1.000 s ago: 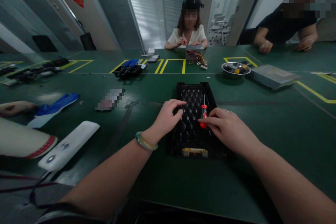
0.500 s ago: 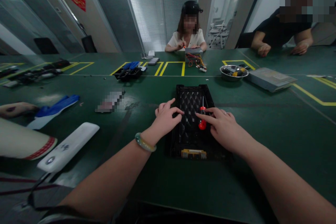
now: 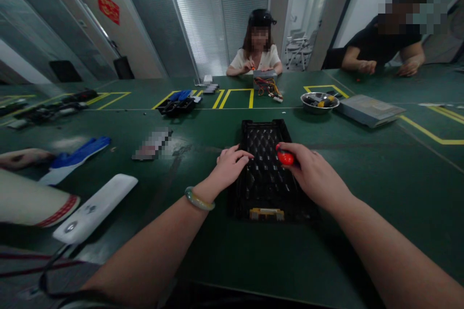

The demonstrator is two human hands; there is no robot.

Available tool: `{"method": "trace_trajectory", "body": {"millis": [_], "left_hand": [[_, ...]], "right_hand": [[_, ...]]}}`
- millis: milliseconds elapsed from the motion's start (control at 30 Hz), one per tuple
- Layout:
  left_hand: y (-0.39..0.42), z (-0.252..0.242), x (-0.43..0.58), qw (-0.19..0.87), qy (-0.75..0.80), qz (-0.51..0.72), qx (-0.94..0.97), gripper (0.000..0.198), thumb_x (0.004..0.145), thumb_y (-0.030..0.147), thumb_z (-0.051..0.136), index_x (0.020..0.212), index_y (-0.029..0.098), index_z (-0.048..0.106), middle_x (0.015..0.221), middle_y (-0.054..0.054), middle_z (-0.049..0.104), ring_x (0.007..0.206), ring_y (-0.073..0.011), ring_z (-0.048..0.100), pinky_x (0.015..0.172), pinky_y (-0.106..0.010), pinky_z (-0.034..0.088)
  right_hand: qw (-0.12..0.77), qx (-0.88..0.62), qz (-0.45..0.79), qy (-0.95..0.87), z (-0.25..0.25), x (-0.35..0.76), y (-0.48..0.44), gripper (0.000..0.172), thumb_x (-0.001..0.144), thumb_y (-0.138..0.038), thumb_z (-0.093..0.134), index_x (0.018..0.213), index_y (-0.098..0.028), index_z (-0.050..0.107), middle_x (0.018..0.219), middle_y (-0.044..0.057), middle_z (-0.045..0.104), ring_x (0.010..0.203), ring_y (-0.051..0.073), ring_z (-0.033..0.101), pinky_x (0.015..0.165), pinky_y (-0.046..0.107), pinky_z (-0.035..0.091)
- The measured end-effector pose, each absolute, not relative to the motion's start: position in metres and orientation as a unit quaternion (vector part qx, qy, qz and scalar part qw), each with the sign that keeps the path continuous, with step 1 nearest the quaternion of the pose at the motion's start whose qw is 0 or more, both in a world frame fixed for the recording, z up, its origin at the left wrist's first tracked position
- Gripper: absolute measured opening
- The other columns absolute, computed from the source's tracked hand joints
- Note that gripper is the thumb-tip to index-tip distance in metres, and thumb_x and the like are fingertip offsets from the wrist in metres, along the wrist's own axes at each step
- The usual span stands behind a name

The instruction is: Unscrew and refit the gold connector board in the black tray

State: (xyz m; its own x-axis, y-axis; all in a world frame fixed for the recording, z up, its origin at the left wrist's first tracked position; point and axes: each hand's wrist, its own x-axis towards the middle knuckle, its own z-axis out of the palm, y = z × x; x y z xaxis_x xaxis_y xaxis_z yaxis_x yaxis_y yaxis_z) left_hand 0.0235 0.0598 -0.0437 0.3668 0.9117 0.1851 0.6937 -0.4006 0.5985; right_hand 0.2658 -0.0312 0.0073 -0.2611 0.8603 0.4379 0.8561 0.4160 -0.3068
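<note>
In front of me a black plastic tray-like housing (image 3: 268, 186) lies on the green table, with a diamond-patterned inside and a yellow-brown connector board (image 3: 267, 214) at its near end. My right hand (image 3: 308, 166) is closed around the red handle of a screwdriver (image 3: 286, 157) above the housing's right side; the shaft is hidden. My left hand (image 3: 232, 164) rests at the housing's left edge, fingers extended and holding nothing.
Left lie a white power bank-like device (image 3: 96, 207), a blue-white glove (image 3: 78, 157) and a blurred-out flat object (image 3: 152, 144). Farther off are a black tray (image 3: 177, 106), a metal bowl (image 3: 319, 103) of tools and a grey metal box (image 3: 369, 110). Two people sit opposite; another person's hand (image 3: 25, 158) is left.
My right hand has taken hold of the screwdriver that lay inside the housing and turned it. My left hand stays at the left edge. The view has shifted slightly.
</note>
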Motion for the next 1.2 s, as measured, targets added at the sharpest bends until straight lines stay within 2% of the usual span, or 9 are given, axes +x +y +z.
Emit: {"method": "trace_trajectory", "body": {"millis": [133, 200, 267, 333, 533, 667, 867, 1033, 1200], "left_hand": [[0.065, -0.048, 0.022, 0.248, 0.482, 0.288, 0.789, 0.032, 0.099, 0.034, 0.041, 0.113, 0.033, 0.070, 0.132, -0.004, 0.061, 0.136, -0.0265, 0.044, 0.111, -0.058, 0.032], [0.066, -0.050, 0.021, 0.259, 0.475, 0.297, 0.787, 0.033, 0.100, 0.035, 0.040, 0.112, 0.032, 0.070, 0.131, -0.003, 0.062, 0.137, -0.0253, 0.043, 0.112, -0.057, 0.032], [0.066, -0.050, 0.021, 0.264, 0.473, 0.300, 0.786, 0.033, 0.100, 0.035, 0.040, 0.111, 0.032, 0.071, 0.130, -0.003, 0.062, 0.138, -0.0254, 0.043, 0.113, -0.057, 0.032], [0.066, -0.050, 0.021, 0.266, 0.471, 0.301, 0.786, 0.032, 0.100, 0.034, 0.040, 0.110, 0.031, 0.071, 0.131, -0.003, 0.062, 0.138, -0.0255, 0.042, 0.113, -0.057, 0.032], [0.063, -0.045, 0.022, 0.263, 0.476, 0.290, 0.788, 0.031, 0.100, 0.033, 0.042, 0.111, 0.030, 0.070, 0.131, -0.004, 0.062, 0.137, -0.0262, 0.044, 0.113, -0.059, 0.032], [0.062, -0.043, 0.023, 0.267, 0.483, 0.286, 0.783, 0.030, 0.099, 0.032, 0.043, 0.110, 0.030, 0.070, 0.132, -0.005, 0.061, 0.138, -0.0272, 0.043, 0.113, -0.060, 0.030], [0.063, -0.044, 0.023, 0.272, 0.483, 0.284, 0.782, 0.031, 0.099, 0.034, 0.042, 0.111, 0.030, 0.071, 0.132, -0.004, 0.061, 0.139, -0.0275, 0.041, 0.114, -0.059, 0.029], [0.061, -0.041, 0.024, 0.261, 0.514, 0.264, 0.773, 0.035, 0.100, 0.034, 0.039, 0.111, 0.031, 0.072, 0.137, -0.001, 0.058, 0.140, -0.0238, 0.039, 0.117, -0.051, 0.029], [0.058, -0.038, 0.024, 0.230, 0.511, 0.274, 0.781, 0.038, 0.101, 0.038, 0.036, 0.107, 0.034, 0.073, 0.142, 0.001, 0.054, 0.141, -0.0235, 0.036, 0.116, -0.050, 0.028]], "right_hand": [[0.528, -0.524, -0.010, -0.668, 0.011, 0.260, -0.044, 0.030, 0.098, -0.030, 0.050, 0.126, -0.022, 0.046, 0.123, 0.013, 0.062, 0.113, 0.029, 0.060, 0.099, 0.049, 0.048], [0.610, -0.486, 0.017, -0.626, 0.011, 0.255, -0.049, 0.023, 0.099, -0.032, 0.047, 0.121, -0.025, 0.047, 0.114, 0.011, 0.063, 0.100, 0.027, 0.065, 0.090, 0.048, 0.054], [0.645, -0.456, 0.067, -0.610, 0.010, 0.250, -0.052, 0.020, 0.099, -0.033, 0.045, 0.117, -0.027, 0.048, 0.109, 0.010, 0.063, 0.086, 0.025, 0.067, 0.078, 0.047, 0.058], [0.637, -0.446, 0.103, -0.621, 0.009, 0.247, -0.054, 0.020, 0.098, -0.034, 0.046, 0.116, -0.027, 0.047, 0.109, 0.010, 0.062, 0.083, 0.024, 0.067, 0.074, 0.046, 0.059], [0.566, -0.462, 0.127, -0.671, 0.004, 0.247, -0.054, 0.024, 0.098, -0.030, 0.049, 0.121, -0.025, 0.046, 0.115, 0.011, 0.062, 0.101, 0.027, 0.065, 0.083, 0.046, 0.059], [0.552, -0.463, 0.163, -0.674, 0.000, 0.249, -0.051, 0.028, 0.099, -0.030, 0.048, 0.125, -0.024, 0.043, 0.119, 0.011, 0.060, 0.101, 0.025, 0.066, 0.085, 0.045, 0.059], [0.547, -0.464, 0.123, -0.686, -0.001, 0.251, -0.049, 0.028, 0.098, -0.030, 0.050, 0.124, -0.023, 0.046, 0.118, 0.010, 0.061, 0.108, 0.027, 0.063, 0.093, 0.048, 0.054], [0.609, -0.425, 0.112, -0.660, -0.001, 0.251, -0.048, 0.025, 0.096, -0.031, 0.054, 0.120, -0.023, 0.053, 0.112, 0.010, 0.064, 0.090, 0.025, 0.067, 0.077, 0.043, 0.058], [0.680, -0.413, 0.187, -0.576, 0.000, 0.253, -0.044, 0.019, 0.098, -0.034, 0.054, 0.114, -0.025, 0.057, 0.100, 0.006, 0.067, 0.067, 0.019, 0.063, 0.064, 0.037, 0.053]]}}
